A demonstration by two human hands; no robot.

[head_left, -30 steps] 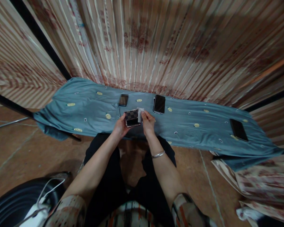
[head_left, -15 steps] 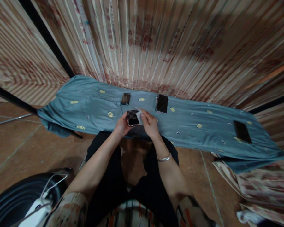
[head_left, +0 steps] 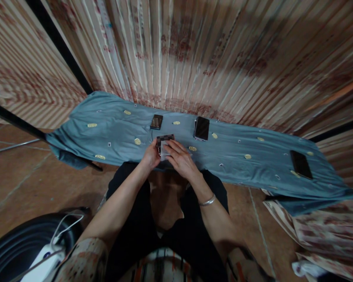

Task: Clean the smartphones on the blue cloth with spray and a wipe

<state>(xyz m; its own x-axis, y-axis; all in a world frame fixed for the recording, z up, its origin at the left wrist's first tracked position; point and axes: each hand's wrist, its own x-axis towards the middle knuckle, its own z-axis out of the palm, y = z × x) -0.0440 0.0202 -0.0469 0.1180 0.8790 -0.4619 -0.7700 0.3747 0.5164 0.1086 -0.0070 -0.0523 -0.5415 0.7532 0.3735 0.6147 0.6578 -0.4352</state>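
My left hand (head_left: 151, 156) grips a small flip phone (head_left: 164, 140) with a checkered back, held just above the near edge of a blue-grey cloth (head_left: 111, 133). My right hand (head_left: 179, 160) presses a small white wipe (head_left: 164, 149) flat against the phone's lower half, its fingers covering most of it. A silver bangle sits on my right wrist. Both hands are close together over my lap.
On the cloth lie a small dark phone (head_left: 156, 122) behind my hands, a black phone (head_left: 201, 128) to the right and another black phone (head_left: 301, 164) at the far right. Striped curtains hang behind. A black round object with a white cable (head_left: 32, 250) is at lower left.
My right hand has moved left with the white wipe, from the phone's right edge onto its face. The left hand keeps its hold on the phone.
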